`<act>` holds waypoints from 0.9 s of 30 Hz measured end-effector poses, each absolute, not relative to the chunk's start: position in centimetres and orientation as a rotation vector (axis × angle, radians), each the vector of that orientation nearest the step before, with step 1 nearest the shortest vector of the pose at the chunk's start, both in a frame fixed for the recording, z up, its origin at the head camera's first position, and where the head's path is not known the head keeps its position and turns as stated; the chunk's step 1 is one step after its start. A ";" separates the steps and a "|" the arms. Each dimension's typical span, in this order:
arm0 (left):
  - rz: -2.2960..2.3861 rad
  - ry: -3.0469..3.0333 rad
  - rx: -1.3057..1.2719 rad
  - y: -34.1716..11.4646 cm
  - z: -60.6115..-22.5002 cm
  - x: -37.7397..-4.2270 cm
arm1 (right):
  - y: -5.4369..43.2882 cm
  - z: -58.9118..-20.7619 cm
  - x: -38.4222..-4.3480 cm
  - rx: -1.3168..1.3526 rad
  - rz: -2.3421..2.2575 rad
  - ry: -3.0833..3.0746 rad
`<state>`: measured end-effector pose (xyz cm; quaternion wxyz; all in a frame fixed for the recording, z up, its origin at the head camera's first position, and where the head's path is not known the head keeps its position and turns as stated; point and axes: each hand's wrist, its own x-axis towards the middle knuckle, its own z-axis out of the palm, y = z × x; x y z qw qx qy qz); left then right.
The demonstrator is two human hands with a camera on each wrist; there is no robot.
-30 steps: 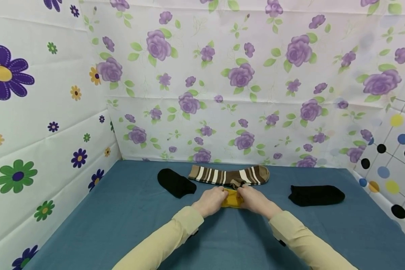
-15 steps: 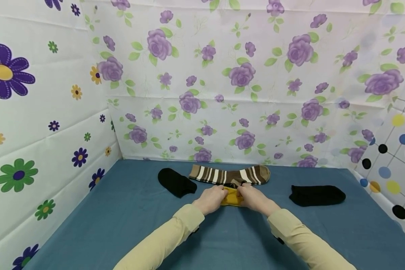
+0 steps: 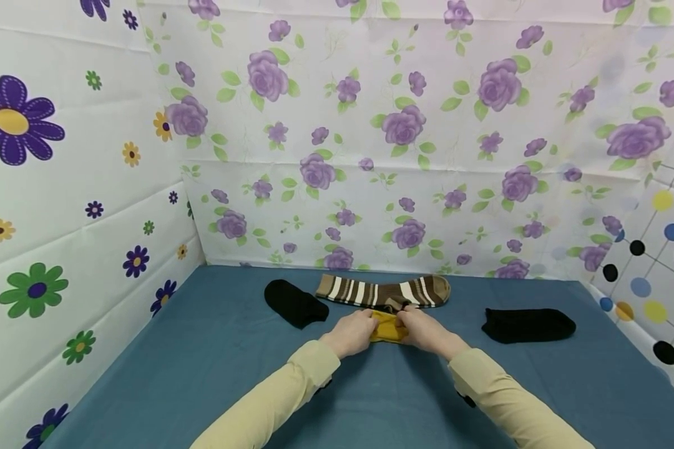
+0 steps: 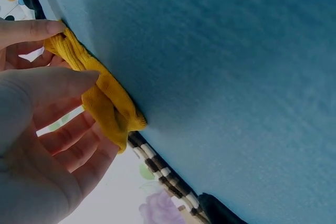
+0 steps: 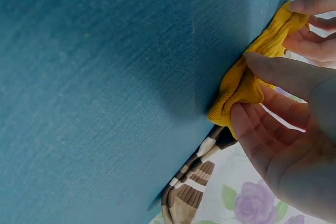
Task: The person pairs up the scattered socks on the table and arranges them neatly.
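Observation:
A yellow ribbed sock (image 3: 387, 327) is stretched between both hands, just in front of the striped sock. My left hand (image 3: 351, 333) pinches its left end; in the left wrist view the thumb lies on top of the yellow sock (image 4: 108, 98) and the fingers are underneath. At the other end, my right hand (image 3: 428, 332) pinches it the same way, with its thumb pressing into the yellow fabric (image 5: 236, 85). Behind the hands lies a brown, tan and white striped sock (image 3: 390, 293), its near middle partly overlapped by the right fingertips in the head view.
One black sock (image 3: 294, 304) lies slanted to the left of the hands, and another black sock (image 3: 528, 325) lies flat to the right. Blue cloth (image 3: 213, 374) covers the table. A flowered sheet (image 3: 359, 187) stands at the back, with patterned sheets at both sides.
The head view shifts slightly. Both hands keep their hold on the yellow sock in nearly the same place, and the other socks stay where they were.

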<state>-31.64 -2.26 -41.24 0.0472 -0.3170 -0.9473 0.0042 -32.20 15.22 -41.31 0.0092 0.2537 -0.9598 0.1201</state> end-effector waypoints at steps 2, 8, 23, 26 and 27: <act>-0.010 -2.898 -0.977 -2.3 -41.2 -31.6 | 15.3 -41.3 -32.2 0.802 0.387 -3.001; -0.107 -2.888 -1.028 -2.8 -41.0 -31.7 | 15.7 -41.0 -32.4 0.832 0.531 -2.990; -0.220 -2.784 -0.993 -2.6 -38.8 -30.8 | 17.6 -39.3 -31.9 0.796 0.649 -2.929; -0.253 -2.770 -0.998 -2.2 -38.7 -30.6 | 18.6 -39.2 -32.0 0.778 0.643 -2.920; -0.265 -2.769 -0.994 -2.1 -38.7 -30.5 | 18.9 -39.2 -32.0 0.775 0.640 -2.917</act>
